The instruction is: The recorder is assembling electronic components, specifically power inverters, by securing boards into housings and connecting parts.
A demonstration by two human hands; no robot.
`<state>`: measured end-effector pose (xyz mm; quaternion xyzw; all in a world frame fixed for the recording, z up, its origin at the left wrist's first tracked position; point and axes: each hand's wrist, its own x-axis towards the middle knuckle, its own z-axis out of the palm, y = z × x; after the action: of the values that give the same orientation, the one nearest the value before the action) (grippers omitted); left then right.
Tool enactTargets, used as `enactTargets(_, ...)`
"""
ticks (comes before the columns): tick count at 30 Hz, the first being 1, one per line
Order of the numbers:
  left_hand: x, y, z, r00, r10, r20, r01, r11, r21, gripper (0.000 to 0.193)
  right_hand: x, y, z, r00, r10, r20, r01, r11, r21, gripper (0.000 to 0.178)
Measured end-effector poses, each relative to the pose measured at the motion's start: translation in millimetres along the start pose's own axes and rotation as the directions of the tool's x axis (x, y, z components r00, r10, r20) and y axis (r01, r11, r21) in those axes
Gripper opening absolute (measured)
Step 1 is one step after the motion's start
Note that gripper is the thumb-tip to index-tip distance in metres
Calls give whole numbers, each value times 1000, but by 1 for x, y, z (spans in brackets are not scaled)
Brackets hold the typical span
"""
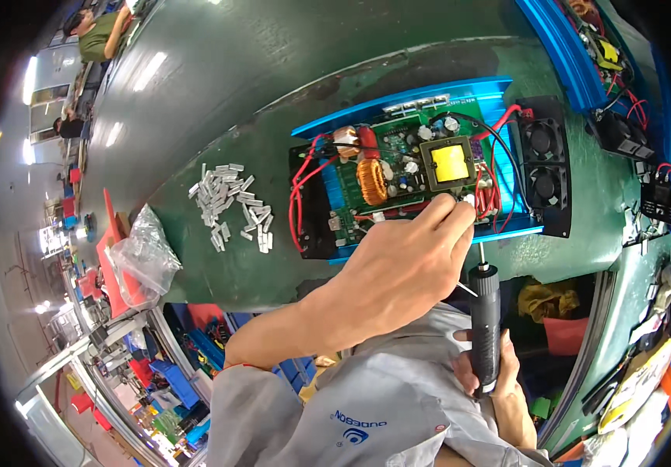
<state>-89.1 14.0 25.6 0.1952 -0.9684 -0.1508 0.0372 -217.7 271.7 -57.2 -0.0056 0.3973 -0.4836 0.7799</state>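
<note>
A green circuit board (398, 148) sits in an open blue metal housing (402, 105), with a yellow transformer (449, 163) and a copper coil (371, 180) on it. My left hand (413, 249) reaches over the housing's near edge. Its fingertips are pinched together beside the transformer and red wires; what they hold, if anything, is too small to tell. Below that edge, my right hand (507, 370) is wrapped round a black electric screwdriver (485, 311). The screwdriver stands nearly upright in the picture, its bit pointing at the near side wall, close under my left fingertips.
Loose small metal bars (230, 202) lie in a pile left of the housing. A black panel with two fans (544, 159) adjoins its right end. More blue housings (565, 54) stand at the far right. A clear plastic bag (149, 253) lies at the bench's left edge.
</note>
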Motion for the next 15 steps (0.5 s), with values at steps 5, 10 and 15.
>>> enactTargets(5,1,-7,7,981,-74,-177,63,996,-69,26,6,-17,2,999,-22,-34,21,999,-25,85)
enactTargets(10,-47,-15,-13,815,-316,-487,261,949,-178,22,-3,3,-29,878,-416,-237,157,717,-679,77)
enactTargets(15,-126,-27,-10,479,-728,-490,661,667,-344,18,-4,17,-22,786,-477,-393,244,824,-511,67)
